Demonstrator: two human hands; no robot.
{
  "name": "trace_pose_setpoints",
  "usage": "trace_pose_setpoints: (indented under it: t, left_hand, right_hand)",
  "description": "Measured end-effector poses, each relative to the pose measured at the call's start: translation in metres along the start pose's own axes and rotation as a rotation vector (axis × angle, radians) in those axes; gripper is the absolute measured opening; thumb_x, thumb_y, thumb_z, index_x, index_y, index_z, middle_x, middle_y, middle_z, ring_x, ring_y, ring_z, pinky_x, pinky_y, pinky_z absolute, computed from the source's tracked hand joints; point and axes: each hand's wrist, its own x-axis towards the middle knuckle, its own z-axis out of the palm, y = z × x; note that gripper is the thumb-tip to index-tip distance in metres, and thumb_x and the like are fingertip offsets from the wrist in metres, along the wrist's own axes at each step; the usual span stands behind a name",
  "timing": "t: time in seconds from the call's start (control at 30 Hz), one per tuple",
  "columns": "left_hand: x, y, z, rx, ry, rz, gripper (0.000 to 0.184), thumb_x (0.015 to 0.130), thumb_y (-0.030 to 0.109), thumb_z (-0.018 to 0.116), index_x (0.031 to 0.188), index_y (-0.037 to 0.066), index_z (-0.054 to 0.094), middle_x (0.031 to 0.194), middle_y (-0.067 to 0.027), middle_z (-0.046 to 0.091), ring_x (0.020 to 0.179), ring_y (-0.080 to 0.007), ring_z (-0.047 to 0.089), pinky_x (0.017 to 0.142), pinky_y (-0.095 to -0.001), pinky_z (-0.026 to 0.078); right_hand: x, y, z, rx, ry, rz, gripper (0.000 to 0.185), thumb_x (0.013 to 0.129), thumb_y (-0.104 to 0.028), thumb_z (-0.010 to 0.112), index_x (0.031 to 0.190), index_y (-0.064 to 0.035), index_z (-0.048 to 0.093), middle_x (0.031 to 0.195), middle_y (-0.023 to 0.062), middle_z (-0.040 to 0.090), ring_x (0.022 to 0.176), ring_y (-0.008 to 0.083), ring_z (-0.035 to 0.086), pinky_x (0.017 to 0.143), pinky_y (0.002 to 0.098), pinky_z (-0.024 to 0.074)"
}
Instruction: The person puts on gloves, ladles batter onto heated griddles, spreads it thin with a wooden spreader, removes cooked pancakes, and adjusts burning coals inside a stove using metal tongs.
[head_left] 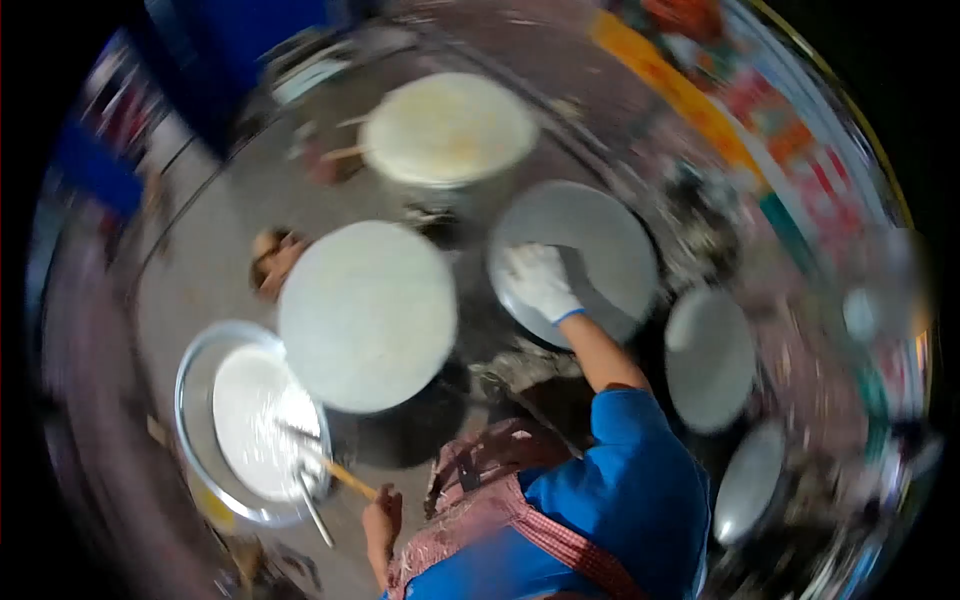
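My left hand (383, 520) is closed round the wooden handle (348, 477) of a tool whose head rests in white, batter-like liquid (250, 425). The liquid sits in a wide metal bowl (193, 430) at the lower left. A second tool with a pale handle (316, 512) leans over the bowl's rim. On the right, my right hand (540, 280), in a white glove, is over the left part of a round grey griddle plate (600, 225). Blur hides its fingers, and I cannot make out whether anything is under them.
A round plate with a pale, even top (368, 315) stands between bowl and griddle. Behind it, another round plate carries a yellowish layer (450, 125). Two grey discs (710, 360) lie at right, beside a colourful printed sheet (790, 140). Blue panels (230, 60) stand at the back left.
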Motion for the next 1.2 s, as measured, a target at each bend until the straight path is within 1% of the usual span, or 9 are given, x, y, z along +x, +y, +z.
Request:
trace_pose_setpoints:
  t: [0.27, 0.4, 0.77, 0.9, 1.0, 1.03, 1.07, 1.17, 1.2]
  left_hand:
    - [0.052, 0.020, -0.008, 0.087, -0.086, 0.303, 0.023, 0.081, 0.020, 0.058, 0.100, 0.008, 0.060, 0.084, -0.0175, 0.064, 0.078, -0.0362, 0.061, 0.067, -0.0426, 0.048]
    - [0.060, 0.096, 0.025, 0.173, -0.101, 0.395, 0.021, 0.083, 0.019, 0.055, 0.099, 0.007, 0.060, 0.086, -0.0189, 0.063, 0.079, -0.0384, 0.060, 0.067, -0.0440, 0.047]
    - [0.040, 0.228, 0.105, 0.335, -0.335, 0.100, 0.028, 0.080, 0.024, 0.059, 0.103, 0.008, 0.059, 0.078, -0.0156, 0.065, 0.076, -0.0344, 0.062, 0.062, -0.0428, 0.049]
    - [0.032, 0.265, 0.105, 0.405, -0.345, 0.013, 0.034, 0.078, 0.023, 0.060, 0.107, 0.006, 0.058, 0.079, -0.0188, 0.064, 0.076, -0.0350, 0.062, 0.065, -0.0422, 0.049]
    - [0.034, 0.274, 0.112, 0.354, -0.258, 0.112, 0.036, 0.078, 0.022, 0.059, 0.110, 0.007, 0.058, 0.082, -0.0194, 0.064, 0.078, -0.0357, 0.061, 0.066, -0.0429, 0.049]
    - [0.037, 0.262, 0.117, 0.355, -0.252, 0.128, 0.037, 0.079, 0.023, 0.058, 0.112, 0.008, 0.057, 0.080, -0.0193, 0.064, 0.077, -0.0368, 0.061, 0.067, -0.0439, 0.048]
    - [0.038, 0.276, 0.116, 0.340, -0.298, 0.057, 0.037, 0.080, 0.024, 0.057, 0.113, 0.009, 0.057, 0.082, -0.0192, 0.063, 0.077, -0.0374, 0.060, 0.067, -0.0446, 0.048]
    - [0.036, 0.270, 0.125, 0.368, -0.281, 0.094, 0.033, 0.082, 0.027, 0.056, 0.110, 0.010, 0.057, 0.086, -0.0195, 0.062, 0.079, -0.0392, 0.059, 0.067, -0.0469, 0.047]
    - [0.035, 0.266, 0.127, 0.364, -0.280, 0.085, 0.032, 0.082, 0.028, 0.056, 0.109, 0.010, 0.057, 0.088, -0.0197, 0.062, 0.080, -0.0396, 0.058, 0.067, -0.0478, 0.047]
  right_hand:
    - [-0.172, 0.117, -0.066, -0.041, 0.281, 0.699, 0.044, 0.082, -0.029, 0.056, 0.122, -0.0133, 0.049, 0.104, 0.0140, 0.057, 0.093, 0.0345, 0.057, 0.080, 0.0435, 0.0471]
    - [-0.206, 0.244, -0.092, -0.163, 0.141, 0.959, 0.022, 0.082, -0.032, 0.050, 0.092, -0.0139, 0.058, 0.090, 0.0138, 0.062, 0.082, 0.0319, 0.060, 0.067, 0.0453, 0.0476]
    - [-0.178, 0.543, -0.070, -0.675, -0.279, 0.574, 0.066, 0.071, -0.027, 0.067, 0.130, -0.0116, 0.042, 0.136, 0.0100, 0.038, 0.130, 0.0280, 0.027, 0.102, 0.0485, 0.0262]
    - [-0.170, 0.570, -0.063, -0.683, -0.059, 0.365, 0.024, 0.076, -0.019, 0.056, 0.096, -0.0098, 0.064, 0.113, 0.0096, 0.055, 0.111, 0.0281, 0.045, 0.089, 0.0484, 0.0362]
    - [-0.153, 0.558, -0.088, -0.283, 0.051, 0.773, 0.020, 0.079, -0.023, 0.055, 0.089, -0.0086, 0.065, 0.100, 0.0106, 0.058, 0.097, 0.0298, 0.052, 0.082, 0.0457, 0.0411]
    - [-0.172, 0.594, -0.058, -0.706, 0.357, 0.404, 0.012, 0.081, -0.016, 0.053, 0.085, -0.0099, 0.062, 0.079, 0.0091, 0.059, 0.075, 0.0294, 0.056, 0.068, 0.0432, 0.0439]
    - [-0.168, 0.596, -0.063, -0.095, 0.635, 0.745, 0.011, 0.083, -0.014, 0.051, 0.083, -0.0078, 0.060, 0.075, 0.0108, 0.055, 0.073, 0.0279, 0.054, 0.065, 0.0409, 0.0435]
    - [-0.160, 0.603, -0.100, 0.006, 0.852, 0.801, 0.014, 0.085, -0.009, 0.049, 0.091, -0.0052, 0.061, 0.081, 0.0119, 0.058, 0.074, 0.0259, 0.055, 0.067, 0.0385, 0.0440]
    - [-0.134, 0.549, -0.146, 0.877, 1.050, 0.759, 0.018, 0.087, -0.016, 0.051, 0.096, -0.0036, 0.061, 0.085, 0.0095, 0.059, 0.077, 0.0190, 0.056, 0.070, 0.0336, 0.0444]
